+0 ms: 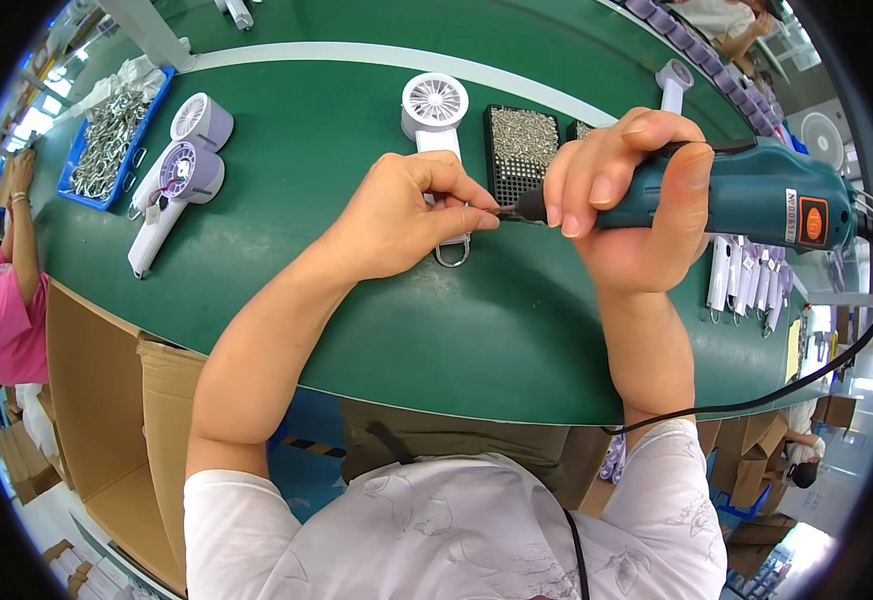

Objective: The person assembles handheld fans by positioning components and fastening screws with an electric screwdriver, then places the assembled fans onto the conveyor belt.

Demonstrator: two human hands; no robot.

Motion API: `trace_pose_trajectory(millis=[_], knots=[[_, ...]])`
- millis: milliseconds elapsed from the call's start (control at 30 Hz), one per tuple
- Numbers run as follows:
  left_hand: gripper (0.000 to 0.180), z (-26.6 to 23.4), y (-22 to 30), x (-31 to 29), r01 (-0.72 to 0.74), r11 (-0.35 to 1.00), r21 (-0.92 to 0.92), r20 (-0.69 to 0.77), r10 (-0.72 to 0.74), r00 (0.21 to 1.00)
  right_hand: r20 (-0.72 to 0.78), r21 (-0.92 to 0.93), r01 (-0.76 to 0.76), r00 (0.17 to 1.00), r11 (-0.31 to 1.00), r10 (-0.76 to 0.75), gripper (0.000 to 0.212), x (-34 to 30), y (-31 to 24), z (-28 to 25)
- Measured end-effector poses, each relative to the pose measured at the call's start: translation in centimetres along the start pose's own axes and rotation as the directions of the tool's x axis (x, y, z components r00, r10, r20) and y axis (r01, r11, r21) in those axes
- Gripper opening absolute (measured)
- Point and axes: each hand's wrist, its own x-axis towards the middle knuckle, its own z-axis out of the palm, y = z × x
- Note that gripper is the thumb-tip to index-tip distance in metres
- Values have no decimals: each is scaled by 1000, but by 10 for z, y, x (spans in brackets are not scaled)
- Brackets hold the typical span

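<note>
My right hand point(626, 185) is wrapped round a dark teal electric screwdriver point(731, 192), which lies level with its bit pointing left. At the bit's tip, the thumb and forefinger of my left hand point(406, 215) pinch together; whatever is between them is too small to make out. Beneath my left hand a white handheld fan point(434, 103) lies on the green table, its round head away from me. My fingers cover much of its handle, and a metal clip point(452, 252) sticks out at the near end. Just beyond the bit stands a black screw tray point(521, 140) filled with small screws.
Two white and lilac fans point(188, 170) lie at the left, beside a blue bin point(116, 185) of metal clips. Several fan handles point(748, 278) lie at the right. A black cable point(786, 396) hangs from the screwdriver. An open cardboard box point(106, 420) stands left, near a person in pink point(11, 320).
</note>
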Motion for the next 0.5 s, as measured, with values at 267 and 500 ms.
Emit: trace_pose_trajectory(millis=[267,500], knots=[[21,-25,0,4,192,903,384,-341,-54,939,-21,-12,-44,999,999,44,21,-3,6,7],[39,-12,16,9,403,853,333,-244,-334,910,156,-225,-38,985,973,75,26,-14,18,6]])
